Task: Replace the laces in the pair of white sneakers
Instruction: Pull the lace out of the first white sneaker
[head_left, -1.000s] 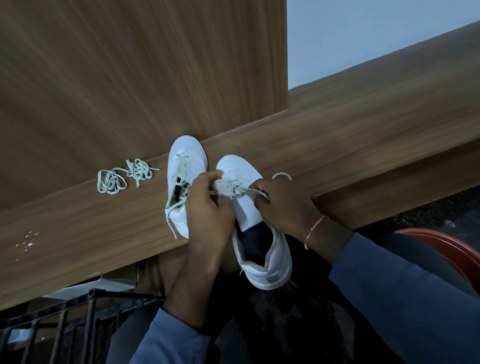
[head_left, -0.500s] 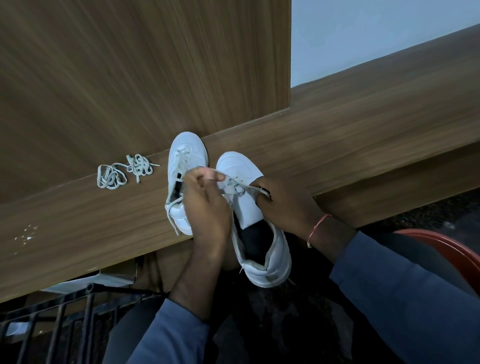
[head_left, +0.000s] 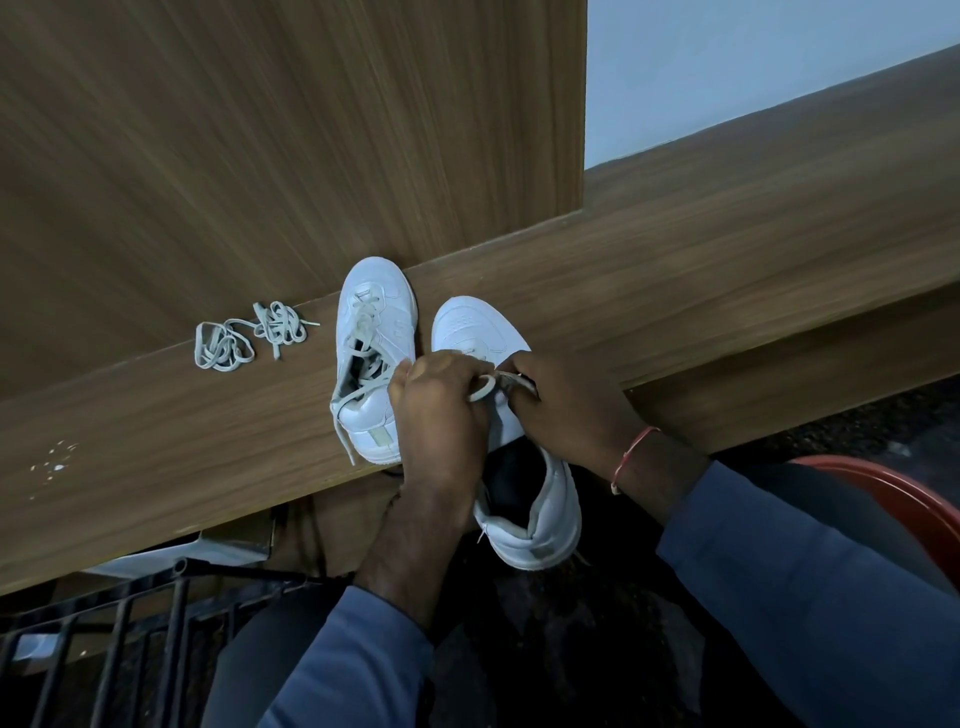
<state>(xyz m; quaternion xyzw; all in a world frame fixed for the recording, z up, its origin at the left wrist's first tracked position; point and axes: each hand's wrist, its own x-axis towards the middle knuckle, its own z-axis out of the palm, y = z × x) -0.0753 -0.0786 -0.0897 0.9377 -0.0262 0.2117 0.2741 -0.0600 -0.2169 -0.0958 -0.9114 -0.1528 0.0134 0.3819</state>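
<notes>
Head view, mid-frame: left hand (head_left: 441, 410) grip clamped on the lace (head_left: 475, 395); right hand (head_left: 571, 415) grip likewise; sneaker (head_left: 467, 325) beneath, toe on the surface (head_left: 675, 291).

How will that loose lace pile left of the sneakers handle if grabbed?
The lace pile lies in limp, tangled loops, so it will probably flop and dangle. Thin cord, likely very light. On the desk it should drag, not roll.

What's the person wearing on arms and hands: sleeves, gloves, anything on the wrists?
No gloves: left hand and right hand are bare. Both arms have long slate-blue sleeves, left sleeve and right sleeve, ending short of the wrists. A thin red-orange thread band circles the right wrist. No watch or ring visible.
</notes>
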